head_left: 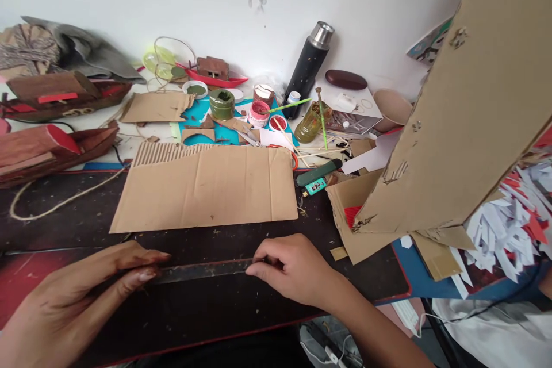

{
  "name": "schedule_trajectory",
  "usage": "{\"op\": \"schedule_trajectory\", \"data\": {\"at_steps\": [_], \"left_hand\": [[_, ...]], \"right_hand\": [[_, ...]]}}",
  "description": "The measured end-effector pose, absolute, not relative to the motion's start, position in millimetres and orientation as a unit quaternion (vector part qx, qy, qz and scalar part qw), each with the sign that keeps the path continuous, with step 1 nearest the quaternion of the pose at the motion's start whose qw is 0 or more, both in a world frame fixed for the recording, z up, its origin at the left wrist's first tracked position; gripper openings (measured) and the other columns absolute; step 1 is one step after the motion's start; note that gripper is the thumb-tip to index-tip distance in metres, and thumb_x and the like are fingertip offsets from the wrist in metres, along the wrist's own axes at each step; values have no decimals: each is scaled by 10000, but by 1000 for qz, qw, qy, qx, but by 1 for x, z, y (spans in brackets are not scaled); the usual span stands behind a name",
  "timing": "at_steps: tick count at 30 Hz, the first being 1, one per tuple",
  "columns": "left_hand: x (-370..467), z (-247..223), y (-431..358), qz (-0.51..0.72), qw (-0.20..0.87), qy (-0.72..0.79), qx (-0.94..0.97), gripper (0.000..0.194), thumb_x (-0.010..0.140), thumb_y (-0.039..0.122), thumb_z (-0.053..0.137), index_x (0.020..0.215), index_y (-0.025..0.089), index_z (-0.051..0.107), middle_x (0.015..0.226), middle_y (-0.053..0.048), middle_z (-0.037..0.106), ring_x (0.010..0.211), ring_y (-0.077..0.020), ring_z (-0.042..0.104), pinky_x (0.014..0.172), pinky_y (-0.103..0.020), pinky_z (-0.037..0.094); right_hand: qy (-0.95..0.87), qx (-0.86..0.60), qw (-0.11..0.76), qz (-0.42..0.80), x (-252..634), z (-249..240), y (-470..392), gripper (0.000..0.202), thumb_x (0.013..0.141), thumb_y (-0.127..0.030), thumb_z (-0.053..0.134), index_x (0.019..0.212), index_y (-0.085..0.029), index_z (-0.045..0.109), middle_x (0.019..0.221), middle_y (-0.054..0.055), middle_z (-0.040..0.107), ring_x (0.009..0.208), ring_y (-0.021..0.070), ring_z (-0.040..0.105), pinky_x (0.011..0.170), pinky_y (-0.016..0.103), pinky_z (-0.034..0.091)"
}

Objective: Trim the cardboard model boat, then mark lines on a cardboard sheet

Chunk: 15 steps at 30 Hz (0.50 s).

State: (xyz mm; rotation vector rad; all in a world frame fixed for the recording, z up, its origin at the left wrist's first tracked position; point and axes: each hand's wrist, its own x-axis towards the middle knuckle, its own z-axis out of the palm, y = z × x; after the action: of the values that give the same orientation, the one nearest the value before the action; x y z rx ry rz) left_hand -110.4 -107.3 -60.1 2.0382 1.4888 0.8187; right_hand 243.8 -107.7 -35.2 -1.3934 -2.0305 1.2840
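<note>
A dark, narrow ruler-like strip (202, 270) stretches between my hands above the dark table (215, 322). My left hand (95, 287) pinches its left end between thumb and fingers. At the right end, my right hand (288, 267) grips it with fingers curled and thumb beneath. Just beyond the strip lies a flat piece of brown cardboard (224, 190), its top left corner peeled to show corrugation. Neither hand touches the cardboard.
Model boats (56, 146) stand at the left. Behind the cardboard are a green paint jar (222, 104), a pink paint pot (259, 114), scissors (254, 139) and a black thermos (306, 69). A tall cardboard piece (457, 98) and paper scraps (500, 224) occupy the right.
</note>
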Motion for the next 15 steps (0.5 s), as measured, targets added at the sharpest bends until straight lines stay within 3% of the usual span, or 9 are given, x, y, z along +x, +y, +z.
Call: {"op": "schedule_trajectory", "data": {"at_steps": [4,9,15], "left_hand": [[-86,-45,-99,295,254,444,807,238,1020,583,641,1006,402,794,892,130,838,716,-114,807,682,-144,641],[-69,-47,-111,254,321,423,808,153,1072,373,609,1149,348,739,968,49,823,856,-128,803,762,-162,616],[-68,-55,-120,267,310,452,793,174,1101,274,544,1180,313,695,980,35,787,879,-110,769,766,-174,577]], "right_hand": [[-632,-544,247,494,249,-36,-105,267,979,-412,739,792,-221,723,654,-30,642,600,135,565,600,255,387],[-581,-574,318,482,248,-40,-98,313,981,-433,681,754,-218,677,648,-19,607,603,146,541,580,260,397],[-591,-575,300,480,244,-46,-97,381,1018,-493,625,753,-222,663,620,-21,556,547,144,477,529,261,376]]}}
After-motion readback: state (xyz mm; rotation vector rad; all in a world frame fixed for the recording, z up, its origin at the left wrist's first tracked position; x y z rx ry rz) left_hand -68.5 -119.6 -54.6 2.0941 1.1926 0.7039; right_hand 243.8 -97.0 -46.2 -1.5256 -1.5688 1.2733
